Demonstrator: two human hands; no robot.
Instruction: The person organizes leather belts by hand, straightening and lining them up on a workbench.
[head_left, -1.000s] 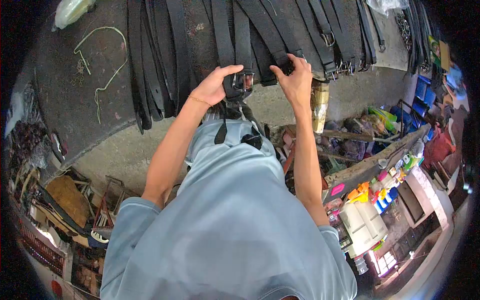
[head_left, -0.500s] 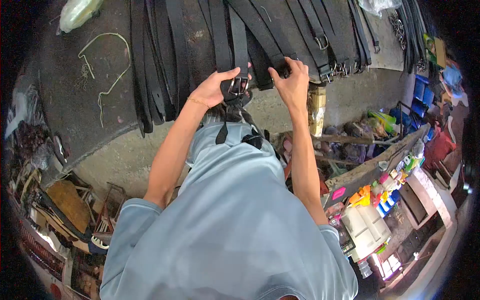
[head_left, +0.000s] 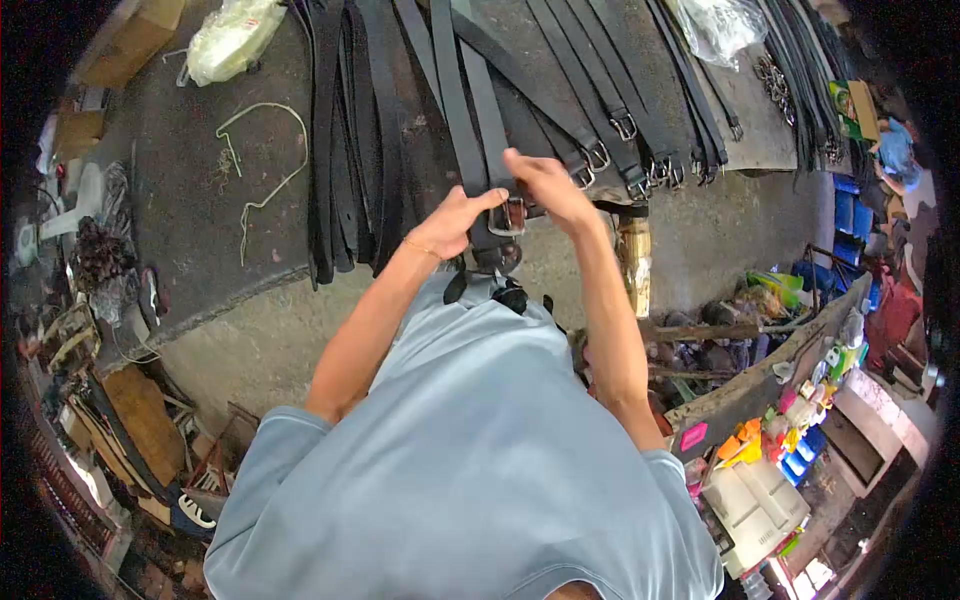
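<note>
Many black belts (head_left: 360, 120) lie side by side across a dark worktable (head_left: 190, 230), their ends hanging over its front edge. My left hand (head_left: 455, 222) grips one black belt (head_left: 470, 110) just below its metal buckle (head_left: 508, 216). My right hand (head_left: 545, 188) pinches the same belt at the buckle from the right side. Both hands meet at the table's front edge, above my grey-blue shirt. More belts with metal buckles (head_left: 625, 128) lie to the right of my hands.
A plastic bag (head_left: 232, 40) and a looped pale cord (head_left: 262, 150) lie on the table's left part. Another clear bag (head_left: 720, 28) sits at the far right. Below, the floor holds cluttered tools, wood, coloured bottles (head_left: 770, 430) and white containers (head_left: 755, 505).
My right hand has moved left from a neighbouring belt onto the buckle that my left hand holds. The view has shifted, so the table now sits lower and further right.
</note>
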